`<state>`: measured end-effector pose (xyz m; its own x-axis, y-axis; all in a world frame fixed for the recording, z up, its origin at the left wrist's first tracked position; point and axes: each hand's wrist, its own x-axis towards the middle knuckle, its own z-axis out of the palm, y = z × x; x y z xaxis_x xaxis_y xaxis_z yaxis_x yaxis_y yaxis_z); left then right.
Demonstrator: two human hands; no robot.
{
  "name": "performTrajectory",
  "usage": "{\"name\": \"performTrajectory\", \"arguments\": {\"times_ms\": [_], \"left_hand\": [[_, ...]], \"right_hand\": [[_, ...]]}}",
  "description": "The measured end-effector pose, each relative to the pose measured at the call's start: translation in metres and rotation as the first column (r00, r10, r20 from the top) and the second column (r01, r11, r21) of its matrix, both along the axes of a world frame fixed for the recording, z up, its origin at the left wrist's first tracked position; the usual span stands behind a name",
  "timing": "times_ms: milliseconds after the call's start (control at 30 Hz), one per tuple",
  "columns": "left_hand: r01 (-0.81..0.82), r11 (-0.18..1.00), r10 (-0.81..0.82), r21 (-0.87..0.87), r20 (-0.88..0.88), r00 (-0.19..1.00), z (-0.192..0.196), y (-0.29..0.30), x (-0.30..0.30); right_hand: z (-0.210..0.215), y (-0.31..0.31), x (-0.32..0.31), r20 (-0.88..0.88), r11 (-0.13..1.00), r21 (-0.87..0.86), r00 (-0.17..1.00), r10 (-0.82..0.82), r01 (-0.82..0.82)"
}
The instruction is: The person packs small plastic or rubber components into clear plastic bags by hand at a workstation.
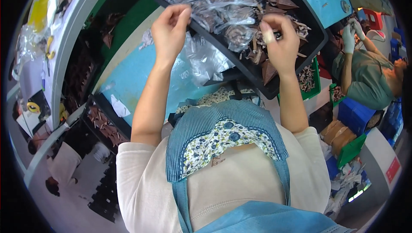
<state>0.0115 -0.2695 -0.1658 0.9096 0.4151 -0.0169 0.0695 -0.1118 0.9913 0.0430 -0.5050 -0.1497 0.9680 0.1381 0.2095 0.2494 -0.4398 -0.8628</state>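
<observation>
A black tray (318, 31) lies tilted in front of me, holding clear plastic bags (238, 12) of brown parts on its left side. Loose brown pointed pieces (285, 2) and small sticks fill its right side. My left hand (171, 25) is at the tray's left rim, thumb and fingers pinched together; anything between them is too small to make out. Over the loose pieces, my right hand (281, 40) has its fingers curled toward the thumb, which wears a pale covering. Whatever it grips is hidden.
More clear plastic bags (206, 59) lie on the blue tabletop (137, 68) beside the tray. At lower left stands another black tray (107, 123) of brown pieces. A green crate (315, 81) sits to the right, near a co-worker's gloved hands (349, 33).
</observation>
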Motion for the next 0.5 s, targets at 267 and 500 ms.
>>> {"name": "performTrajectory", "arguments": {"times_ms": [267, 500], "left_hand": [[-0.045, 0.996, 0.069, 0.075, -0.353, 0.933, -0.079, 0.035, -0.121], [-0.012, 0.859, 0.159, 0.512, -0.244, 0.957, -0.084, 0.001, -0.110]], "right_hand": [[-0.049, 0.050, -0.103, -0.442, 0.911, -0.008, 0.819, 0.367, -0.413], [-0.086, 0.090, -0.089, -0.590, 0.918, -0.194, 0.789, 0.172, -0.346]]}}
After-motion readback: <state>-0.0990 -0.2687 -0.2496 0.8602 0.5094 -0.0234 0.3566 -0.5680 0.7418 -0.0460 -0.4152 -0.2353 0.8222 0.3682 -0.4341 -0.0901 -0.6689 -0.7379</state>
